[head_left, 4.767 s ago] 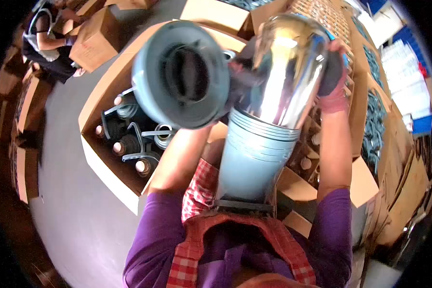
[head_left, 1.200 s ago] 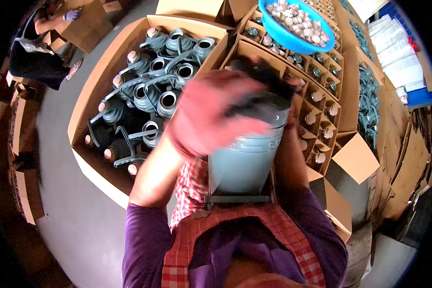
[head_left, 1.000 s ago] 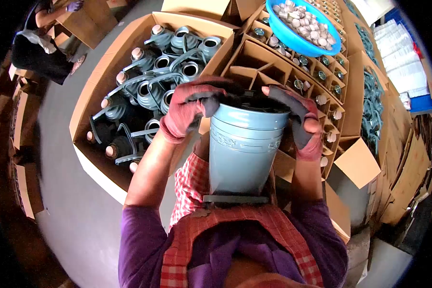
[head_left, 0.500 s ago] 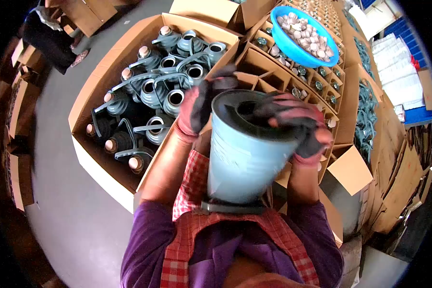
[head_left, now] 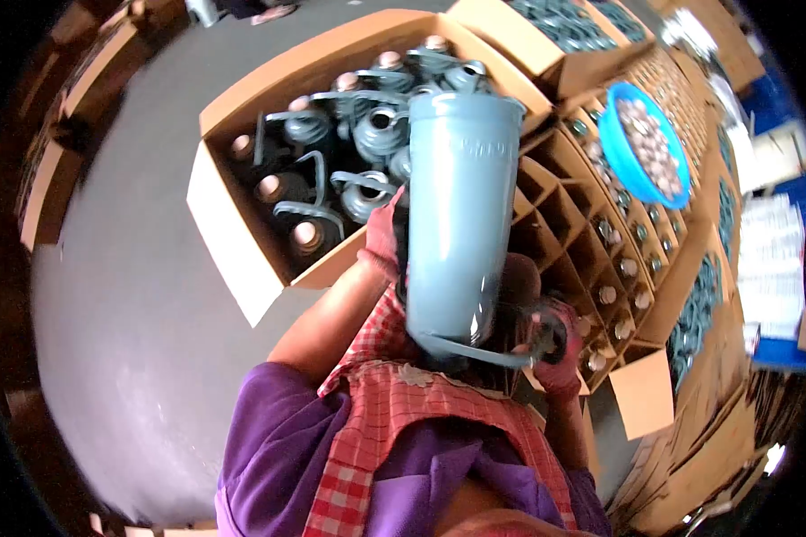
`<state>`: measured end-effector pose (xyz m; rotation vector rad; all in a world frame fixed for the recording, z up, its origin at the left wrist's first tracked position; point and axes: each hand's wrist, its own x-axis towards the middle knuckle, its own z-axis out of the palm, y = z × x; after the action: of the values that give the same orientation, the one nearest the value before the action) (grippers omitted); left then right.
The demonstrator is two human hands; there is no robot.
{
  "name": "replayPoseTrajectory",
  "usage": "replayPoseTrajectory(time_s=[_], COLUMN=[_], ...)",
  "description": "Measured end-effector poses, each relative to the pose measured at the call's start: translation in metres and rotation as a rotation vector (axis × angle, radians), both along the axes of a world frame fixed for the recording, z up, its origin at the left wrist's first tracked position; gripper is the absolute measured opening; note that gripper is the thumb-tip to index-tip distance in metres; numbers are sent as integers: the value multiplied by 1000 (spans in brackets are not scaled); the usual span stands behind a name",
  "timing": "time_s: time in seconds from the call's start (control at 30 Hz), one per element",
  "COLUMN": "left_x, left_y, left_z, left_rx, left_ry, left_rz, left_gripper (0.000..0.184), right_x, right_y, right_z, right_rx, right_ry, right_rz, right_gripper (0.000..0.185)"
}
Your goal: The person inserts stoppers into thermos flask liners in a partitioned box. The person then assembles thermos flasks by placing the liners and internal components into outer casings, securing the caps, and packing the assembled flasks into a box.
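A tall blue-grey flask body (head_left: 461, 215) stands in front of my chest, its rimmed end toward the top of the view. My left hand (head_left: 392, 234), in a red and black glove, is closed on its left side, the fingers partly hidden behind it. Near the bottom of the flask a curved handle (head_left: 475, 351) sticks out to the right. My right hand (head_left: 553, 345) is closed round the end of this handle. Behind the flask, a large carton (head_left: 233, 192) holds several blue-grey flask tops with handles (head_left: 379, 134) and some cork-like stoppers (head_left: 307, 235).
On the right, a divided carton (head_left: 555, 215) holds capped bottles (head_left: 607, 295). A blue basin (head_left: 616, 148) full of pale stoppers sits on further compartments. Cartons of blue-grey handles (head_left: 697, 313) lie beyond. At the top left, part of a person's foot (head_left: 273, 13) shows on the grey floor.
The flask has been raised and turned, so its dark ring end no longer faces up. My right hand has moved from that end down to the handle. The view has shifted left.
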<state>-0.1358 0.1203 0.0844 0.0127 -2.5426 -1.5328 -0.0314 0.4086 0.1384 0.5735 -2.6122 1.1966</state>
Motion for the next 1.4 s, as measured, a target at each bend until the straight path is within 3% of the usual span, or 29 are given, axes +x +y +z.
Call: replayPoseTrajectory(time_s=[0.07,0.13,0.17,0.2,0.3,0.33,0.37,0.43,0.53,0.57,0.63,0.73,0.77,0.8,0.87,0.93,0.97,1.0,1.07,1.13,1.2,1.27,1.33,1.4], left_x=[-16,-49,-59,-61,-88,-81,-71,-52,-49,-50,-57,-54,-52,-49,-46,-37,-30,-25,-23,-30,-45,-67,-70,-69], left_y=[-11,-23,-29,-36,-82,-92,-100,-120,-162,-165,-187,-205,-202,-183,-156,-138,-122,-111,-84,-69,-60,-61,-62,-77], left_z=[-10,-38,-24,-12,-69,-75,-61,-30,-33,-30,-75,-83,-79,-62,-42,-47,-17,-18,-1,0,-4,-26,-33,-32], left_rx=[1,730,1072,1606,1916,1439,1399,1348,1423,1185,791,513,488,548,531,-11,-270,-370,-750,-834,-997,-914,-935,-730], left_ry=[-7,-107,-136,-345,-149,-218,-288,-443,-605,-559,-271,-125,-122,-229,-454,-225,-284,-319,-248,-91,-4,-226,-237,-371], left_rz=[23,22,71,107,-228,24,113,201,203,286,190,144,134,153,170,184,160,155,105,-44,-239,-416,-435,-406], left_gripper=[35,34,34,35,36,35,33,29,25,22,27,48,56,55,63,60,66,70,77,80,73,47,37,39], right_x=[-6,-17,-27,-37,-88,-105,-116,-146,-181,-196,-215,-245,-249,-260,-256,-260,-257,-253,-253,-253,-260,-250,-240,-230], right_y=[4,-7,-27,-39,-83,-99,-121,-139,-154,-156,-164,-196,-211,-224,-247,-270,-275,-276,-271,-252,-228,-195,-159,-125], right_z=[-5,-2,10,6,24,27,36,44,70,62,68,66,61,49,49,22,15,6,-8,-16,-30,-22,-30,-45], right_rx=[104,56,-22,-190,-439,-544,-715,-771,-575,-555,-451,-390,-234,-116,74,401,414,425,344,147,-72,-185,-366,-589], right_ry=[57,107,139,142,-146,-272,-297,-329,-328,-299,-270,-282,-244,-107,-191,-213,-263,-320,-358,-276,-367,-402,-507,-539], right_rz=[26,39,28,-7,-48,-83,-84,-34,12,-6,-11,55,53,51,85,138,195,250,240,223,207,230,215,136], right_gripper=[35,31,26,27,22,19,17,18,20,22,25,35,39,41,39,48,50,52,53,53,36,29,27,25])
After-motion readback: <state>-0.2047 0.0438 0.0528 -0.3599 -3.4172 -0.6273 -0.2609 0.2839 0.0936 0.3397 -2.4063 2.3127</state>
